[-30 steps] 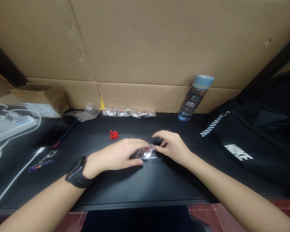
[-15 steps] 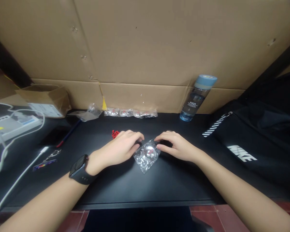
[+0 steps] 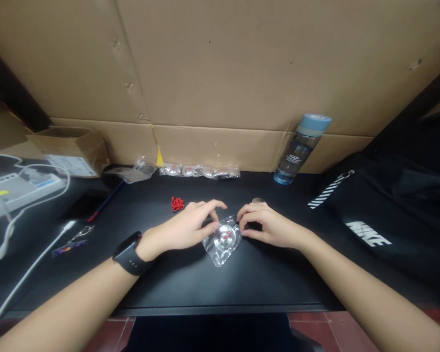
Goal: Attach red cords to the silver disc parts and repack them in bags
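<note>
A clear plastic bag (image 3: 220, 254) with a round silver disc (image 3: 225, 237) inside lies on the black table between my hands. My left hand (image 3: 192, 225) is at the bag's upper left, thumb and bent fingers on its edge, index finger stretched out above it. At the bag's right edge, my right hand (image 3: 266, 224) pinches the plastic between thumb and fingers. A small round item (image 3: 258, 200) shows partly behind my right hand. Beyond my left hand lies a red cord bundle (image 3: 177, 204).
Along the cardboard wall stand bagged discs (image 3: 190, 170), an open box (image 3: 73, 149) and a tilted water bottle (image 3: 297, 149). A black bag (image 3: 388, 220) fills the right side. At left are a power strip (image 3: 25, 188), white cable, phone and keyring (image 3: 71, 244).
My left index finger has lifted and stretched out over the bag. My right fingers have closed in at its edge. The bag has shifted slightly nearer, and more of the red cord shows.
</note>
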The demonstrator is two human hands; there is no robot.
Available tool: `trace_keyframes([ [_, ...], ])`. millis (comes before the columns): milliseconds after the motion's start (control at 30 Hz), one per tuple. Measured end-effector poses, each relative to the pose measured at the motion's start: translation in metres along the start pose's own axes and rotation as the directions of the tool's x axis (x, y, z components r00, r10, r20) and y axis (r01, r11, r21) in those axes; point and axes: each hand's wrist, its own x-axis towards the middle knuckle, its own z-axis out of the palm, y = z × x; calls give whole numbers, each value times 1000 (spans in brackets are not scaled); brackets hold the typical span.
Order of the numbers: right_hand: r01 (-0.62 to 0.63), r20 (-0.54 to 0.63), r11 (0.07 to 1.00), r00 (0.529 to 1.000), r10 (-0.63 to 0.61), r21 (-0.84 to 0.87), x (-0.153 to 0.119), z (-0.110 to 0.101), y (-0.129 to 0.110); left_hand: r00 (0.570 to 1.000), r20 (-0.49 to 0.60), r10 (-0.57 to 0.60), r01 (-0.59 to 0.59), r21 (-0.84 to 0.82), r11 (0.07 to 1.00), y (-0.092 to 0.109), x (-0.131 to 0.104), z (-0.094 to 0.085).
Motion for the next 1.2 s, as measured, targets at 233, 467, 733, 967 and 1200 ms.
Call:
trace_keyframes([
  [233,67,-248,992,964,-93,-110,-1,2,-1,997,47,-54,67,-347,936,-6,6,17],
  [467,136,-458,981,869,-185,-138,1,1,-7,998,-51,-37,0,-594,805,-9,13,26],
  [733,28,-458,998,887,-51,-55,0,1,-4,983,-166,-73,-29,-542,840,-11,13,19],
  [967,-83,-229,972,964,134,219,2,8,-7,970,-228,-89,-32,-478,878,-14,14,22],
  [1200,8,-407,960,907,111,279,5,15,-13,929,-353,-108,-78,-474,877,-7,13,17],
])
